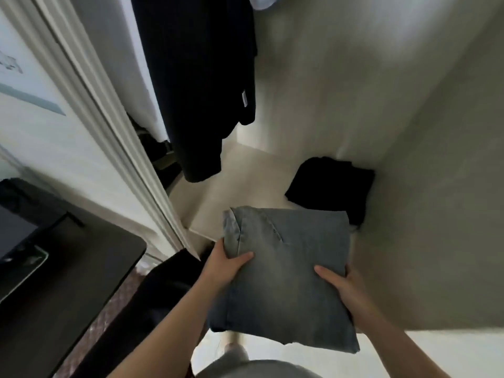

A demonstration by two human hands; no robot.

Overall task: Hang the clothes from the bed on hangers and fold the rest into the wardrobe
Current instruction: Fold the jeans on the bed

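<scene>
Both forearms extend forward from the bottom edge of the view and carry the folded jeans (pixel 289 268) between them at the wardrobe opening.

Risks, by size of item:
- Wardrobe floor (pixel 245 184): the jeans appear held above its front edge, not yet set down. Releasing them here would probably leave the near half overhanging, so the bundle could tip out.
- Hanging dark garment (pixel 201 77): its hem hangs low on the left. A leftward push could drag it.
- Folded jeans: support is at the two side edges only. Uneven release could let the layers slide apart.
- Folded black garment (pixel 330 186): it lies in the rear right corner. The jeans' far edge overlaps it in view; contact cannot be determined. Sliding the jeans inward could shove it askew.

Hand pose:
- Left hand (pixel 229 266): grips the left edge, thumb on top, fingers beneath.
- Right hand (pixel 343 290): grips the right edge, thumb on top, fingers beneath.
</scene>
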